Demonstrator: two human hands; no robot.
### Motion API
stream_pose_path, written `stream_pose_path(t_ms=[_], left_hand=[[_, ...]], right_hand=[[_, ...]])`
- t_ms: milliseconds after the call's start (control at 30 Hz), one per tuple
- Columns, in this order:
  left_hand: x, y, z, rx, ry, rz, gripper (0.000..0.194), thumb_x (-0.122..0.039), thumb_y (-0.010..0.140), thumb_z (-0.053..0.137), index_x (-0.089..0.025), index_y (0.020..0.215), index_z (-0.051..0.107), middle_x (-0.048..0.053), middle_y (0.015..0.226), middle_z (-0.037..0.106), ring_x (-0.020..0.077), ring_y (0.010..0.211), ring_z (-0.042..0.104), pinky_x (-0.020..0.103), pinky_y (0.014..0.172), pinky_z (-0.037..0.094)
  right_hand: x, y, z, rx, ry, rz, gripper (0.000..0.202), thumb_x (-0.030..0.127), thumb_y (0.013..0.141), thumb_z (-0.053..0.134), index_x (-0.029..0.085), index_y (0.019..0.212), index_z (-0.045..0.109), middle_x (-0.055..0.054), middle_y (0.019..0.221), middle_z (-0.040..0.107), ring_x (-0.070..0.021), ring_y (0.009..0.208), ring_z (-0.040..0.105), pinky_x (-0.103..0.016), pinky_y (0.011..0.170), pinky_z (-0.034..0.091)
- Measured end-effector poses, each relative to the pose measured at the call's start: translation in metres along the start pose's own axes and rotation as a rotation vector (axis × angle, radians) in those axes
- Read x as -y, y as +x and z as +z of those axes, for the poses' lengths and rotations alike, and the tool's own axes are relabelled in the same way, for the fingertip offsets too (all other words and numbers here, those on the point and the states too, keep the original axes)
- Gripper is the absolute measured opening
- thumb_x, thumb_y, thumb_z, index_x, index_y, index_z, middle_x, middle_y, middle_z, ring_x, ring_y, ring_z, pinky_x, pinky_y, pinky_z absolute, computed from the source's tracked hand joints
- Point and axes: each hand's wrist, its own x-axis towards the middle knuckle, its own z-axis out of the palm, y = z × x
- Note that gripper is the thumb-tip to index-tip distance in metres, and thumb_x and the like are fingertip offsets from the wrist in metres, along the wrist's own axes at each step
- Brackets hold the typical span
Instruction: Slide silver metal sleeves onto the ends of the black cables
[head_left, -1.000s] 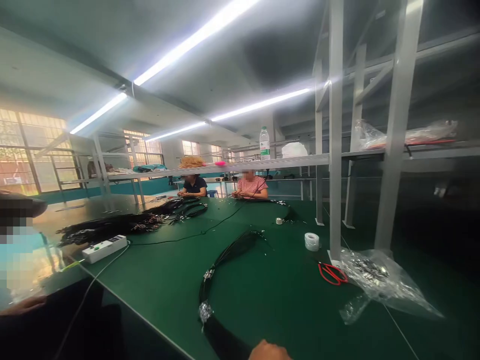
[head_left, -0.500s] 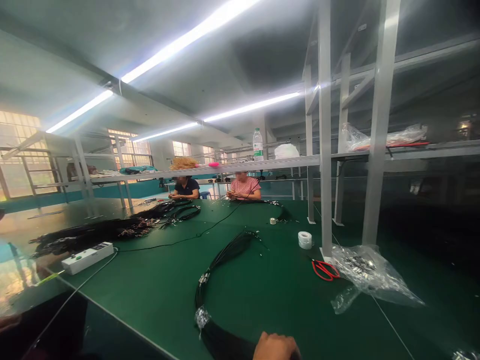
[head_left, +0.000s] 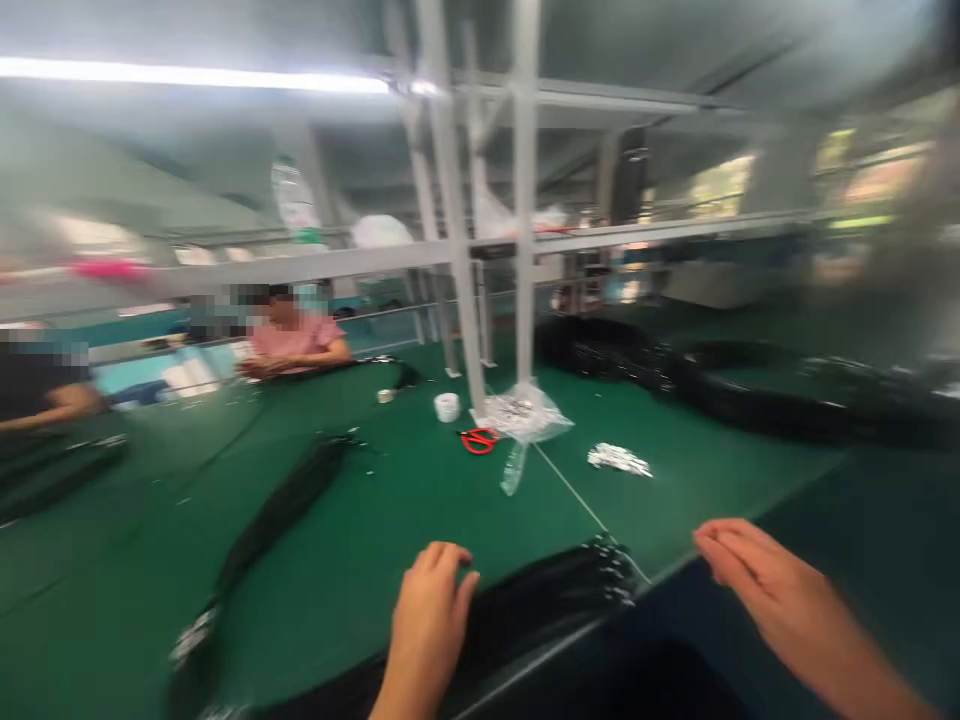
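Note:
My left hand [head_left: 435,610] is above the near bundle of black cables [head_left: 525,610], thumb apart from the bent fingers, with nothing seen in it. I cannot tell whether it touches the cables. Off the table's front edge, my right hand [head_left: 772,590] has its thumb and fingertips pressed together; what they hold, if anything, is too blurred to make out. This bundle's light-tipped ends [head_left: 619,570] lie between my hands. On the left, a curved part of black cable [head_left: 262,540] is tied with a shiny wrap [head_left: 193,635].
Red-handled scissors [head_left: 478,440], a white tape roll [head_left: 447,406] and a clear bag of small parts [head_left: 525,412] lie by the shelf posts. A pile of white pieces [head_left: 619,460] and thick black cable coils [head_left: 750,400] are to the right. Two people sit across the table.
The view has swung right and is blurred. Both my hands now show, where one showed at the bottom edge before. The white pile and cable coils have come into sight.

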Motion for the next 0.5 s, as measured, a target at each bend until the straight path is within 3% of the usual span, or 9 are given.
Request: stream_pose_path(t_ms=[67,167,300,400,500], left_hand=[[-0.014,0.009,0.003,-0.045,-0.100,0.102,0.031,-0.037,0.091,0.031,-0.021,0.080,0.055,0.002,0.089,0.060,0.0165,0.084,0.057,0.028,0.078,0.042],[-0.047,0.016,0.021,-0.113,-0.306,0.265,0.039,-0.045,0.091,0.031,-0.022,0.068,0.052,-0.002,0.074,0.056,0.0135,0.068,0.057,0.023,0.066,0.044],[-0.092,0.023,0.060,-0.108,-0.389,0.321,0.031,-0.045,0.087,0.037,-0.024,0.088,0.060,0.001,0.088,0.063,0.0162,0.077,0.061,0.026,0.069,0.047],[-0.111,0.042,0.087,-0.099,-0.347,0.212,0.034,-0.052,0.082,0.044,-0.025,0.094,0.061,0.000,0.089,0.068,0.0174,0.077,0.065,0.026,0.070,0.050],[-0.119,0.064,0.106,-0.134,-0.282,0.058,0.040,-0.060,0.077,0.046,-0.027,0.094,0.061,-0.002,0.084,0.071,0.0184,0.073,0.067,0.026,0.067,0.052]], right_hand=[[-0.019,-0.022,0.001,0.029,-0.012,0.104,0.031,0.046,0.087,0.040,0.024,0.074,0.058,-0.006,0.096,0.059,-0.0176,0.080,0.058,-0.029,0.072,0.043],[-0.061,-0.057,0.025,0.131,-0.014,0.312,0.032,0.036,0.085,0.044,0.021,0.059,0.049,-0.006,0.084,0.057,-0.0176,0.075,0.054,-0.030,0.073,0.040],[-0.108,-0.086,0.062,0.201,0.061,0.476,0.021,0.018,0.077,0.055,0.019,0.056,0.050,-0.003,0.074,0.055,-0.0156,0.069,0.053,-0.028,0.068,0.039],[-0.145,-0.074,0.080,0.265,0.156,0.571,0.020,0.018,0.077,0.060,0.017,0.058,0.052,-0.001,0.070,0.057,-0.0135,0.067,0.053,-0.027,0.067,0.041],[-0.198,-0.035,0.092,0.335,0.287,0.718,0.024,0.031,0.087,0.053,0.013,0.072,0.058,0.000,0.072,0.059,-0.0120,0.066,0.056,-0.029,0.067,0.047]])
